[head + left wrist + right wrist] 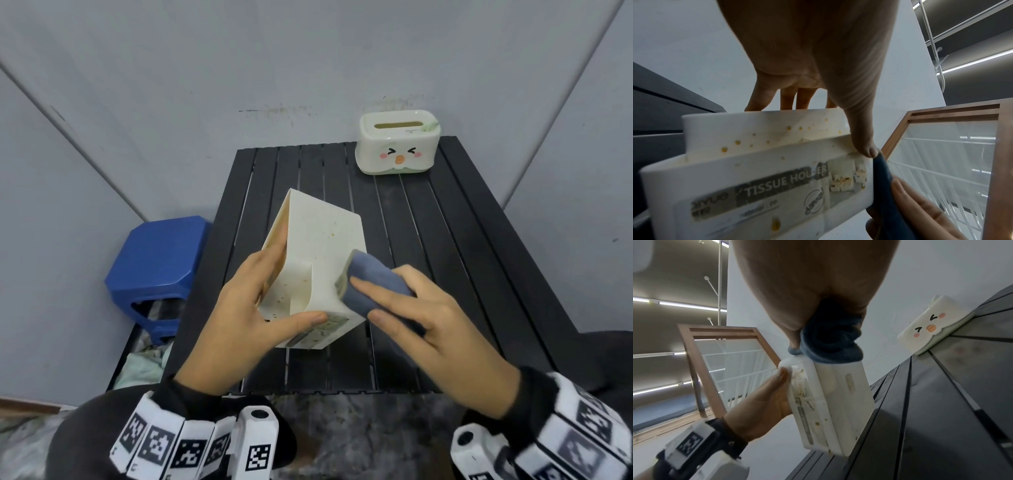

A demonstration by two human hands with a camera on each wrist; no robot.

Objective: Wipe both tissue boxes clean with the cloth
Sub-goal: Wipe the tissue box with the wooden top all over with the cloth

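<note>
A cream tissue box [322,253] speckled with yellow stains stands tilted on the black slatted table [462,274]. My left hand [253,308] grips its near end, fingers on the left side and thumb across the labelled face [777,183]. My right hand [421,318] holds a folded blue-grey cloth [373,281] and presses it against the box's right edge [840,368]. In the right wrist view the cloth [830,340] sits bunched in the palm. A second tissue box [399,142], white with a cartoon face, rests at the table's far right corner [931,326].
A blue plastic stool [154,267] stands left of the table. Grey walls close in behind and on both sides. Crumpled pale cloth [144,366] lies on the floor at the table's near left. The table's right half is bare slats.
</note>
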